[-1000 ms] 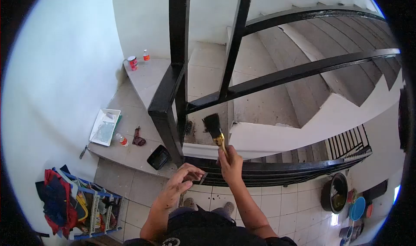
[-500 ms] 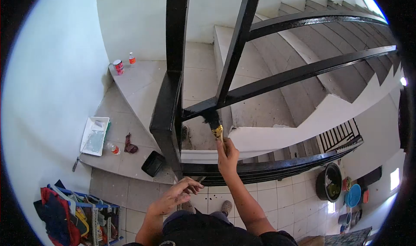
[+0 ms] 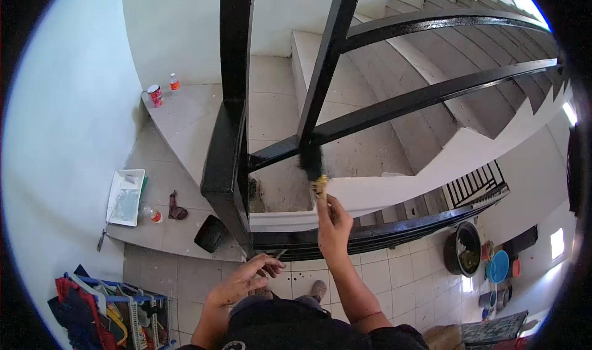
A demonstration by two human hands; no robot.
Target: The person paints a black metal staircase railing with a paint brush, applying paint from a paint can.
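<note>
Two hands: both in view, near centre
Right hand (image 3: 333, 219): fingers closed around the handle of a paintbrush (image 3: 313, 168); bristles touching the black stair railing (image 3: 382, 108) at its lower rail, beside a slanted baluster
Left hand (image 3: 246, 278): fingers spread loosely, holding nothing, low and near
Left, on landing: white paint tray (image 3: 125, 197); small bottle (image 3: 152, 214); dark rag (image 3: 176, 207); black tub (image 3: 209, 233)
Far left corner: red can (image 3: 154, 95); bottle (image 3: 174, 82)

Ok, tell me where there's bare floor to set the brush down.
Bare tile lies on the landing between the red can and the railing post, and on the upper landing beyond the post. Crowded: the lower step, with white tray, bottle, rag and black tray. The right hand holds the brush.
</note>
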